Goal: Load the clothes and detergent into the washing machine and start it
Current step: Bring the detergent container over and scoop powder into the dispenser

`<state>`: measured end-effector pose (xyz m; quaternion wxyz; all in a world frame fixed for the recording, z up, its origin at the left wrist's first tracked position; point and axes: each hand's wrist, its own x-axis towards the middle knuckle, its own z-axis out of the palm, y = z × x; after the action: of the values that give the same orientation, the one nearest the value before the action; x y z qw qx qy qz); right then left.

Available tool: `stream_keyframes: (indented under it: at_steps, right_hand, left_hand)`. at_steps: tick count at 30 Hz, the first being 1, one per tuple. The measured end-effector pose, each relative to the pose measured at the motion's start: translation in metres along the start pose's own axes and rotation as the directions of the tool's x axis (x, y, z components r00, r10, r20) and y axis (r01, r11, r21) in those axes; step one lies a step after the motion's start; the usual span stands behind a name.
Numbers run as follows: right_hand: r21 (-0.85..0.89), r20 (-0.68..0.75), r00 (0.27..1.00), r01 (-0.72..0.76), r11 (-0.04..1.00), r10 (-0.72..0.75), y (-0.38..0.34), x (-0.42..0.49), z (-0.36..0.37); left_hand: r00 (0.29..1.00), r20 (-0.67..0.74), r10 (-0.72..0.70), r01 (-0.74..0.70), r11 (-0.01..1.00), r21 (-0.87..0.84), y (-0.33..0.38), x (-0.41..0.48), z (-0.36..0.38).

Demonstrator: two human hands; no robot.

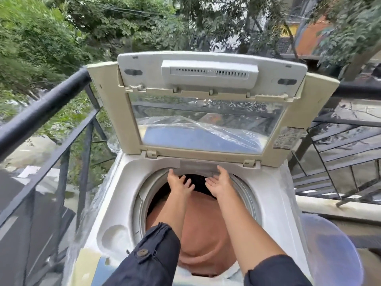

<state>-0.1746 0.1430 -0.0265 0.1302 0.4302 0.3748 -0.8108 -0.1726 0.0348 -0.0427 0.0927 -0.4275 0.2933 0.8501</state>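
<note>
Sleeves: rolled dark navy fabric sleeves (156,254) cover both upper forearms, which reach forward over the machine.
Clothes: a terracotta-orange cloth (204,234) lies bunched inside the drum and fills its near side; something dark shows deeper at the back.
Machine: cream plastic top-loading washing machine (115,203), with its clear-windowed hinged lid (123,112) standing open and upright.
Left hand (178,182): fingers spread and empty, thumb up at the rear rim.
Right hand (219,183): likewise spread, holding nothing, thumb tip at the same rim.
Key relation: a flat grey plastic panel (198,165) runs left to right along the back edge of the opening. The hands sit just below it, one near each end, neither clearly nearer. Whether they touch it I cannot tell.
Detergent: none visible.
Judgement: clothes appear loaded; detergent and start remain.
Alongside: a rounded blue plastic basin (334,254) stands right of the machine, and a black metal railing (41,108) runs left.
</note>
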Motion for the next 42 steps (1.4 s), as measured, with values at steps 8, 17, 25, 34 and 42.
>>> stream_keyframes:
  at_steps: [8, 17, 25, 34, 42]
  right_hand:
    - [0.278, 0.013, 0.999, -0.042, 0.960, 0.040, 0.003, 0.029, 0.021]
    - [0.434, 0.019, 1.000, -0.001, 0.901, -0.008, 0.012, 0.037, 0.017]
    - [0.291, -0.060, 0.995, 0.095, 0.952, -0.081, 0.032, 0.028, 0.004]
    - [0.250, -0.094, 0.991, 0.119, 0.961, -0.098, 0.039, 0.023, -0.006]
    - [0.268, -0.099, 0.991, 0.113, 0.957, -0.089, 0.042, 0.021, -0.007]
  left_hand:
    - [0.991, 0.072, -0.113, 0.120, 0.987, -0.110, 0.007, 0.027, 0.014]
    - [0.988, 0.086, -0.128, 0.138, 0.982, -0.131, 0.009, 0.031, 0.013]
    - [0.992, 0.104, -0.072, 0.070, 0.997, 0.031, -0.001, 0.023, -0.005]
    - [0.992, 0.107, -0.073, 0.063, 0.994, 0.094, -0.006, 0.020, -0.023]
    - [0.993, 0.104, -0.062, 0.047, 0.990, 0.136, -0.009, 0.017, -0.030]
